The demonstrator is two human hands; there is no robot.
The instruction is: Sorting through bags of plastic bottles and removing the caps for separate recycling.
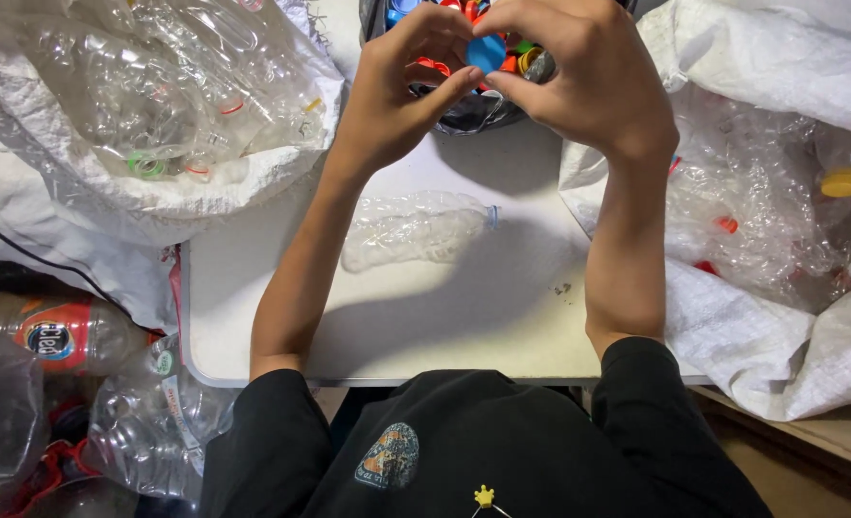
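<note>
Black sleeves reach over the white counter [253, 317]. Left hand [396, 91] and right hand [588, 82] pinch a blue cap [487, 53] with closed fingers above the counter's far edge; a crushed clear bottle [416, 230] lies mid-counter.

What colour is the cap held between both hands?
Blue cap, seen clearly in the head view.

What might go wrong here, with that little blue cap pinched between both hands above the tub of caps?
1. The blue cap is held only at fingertips by the left hand and right hand; it may slip and miss the tub of caps, landing on the table.
2. The crushed clear bottle lies loose between the forearms; a forearm may knock it off the table.
3. The sack of bottles on the right overhangs the table edge and could slide down.
</note>
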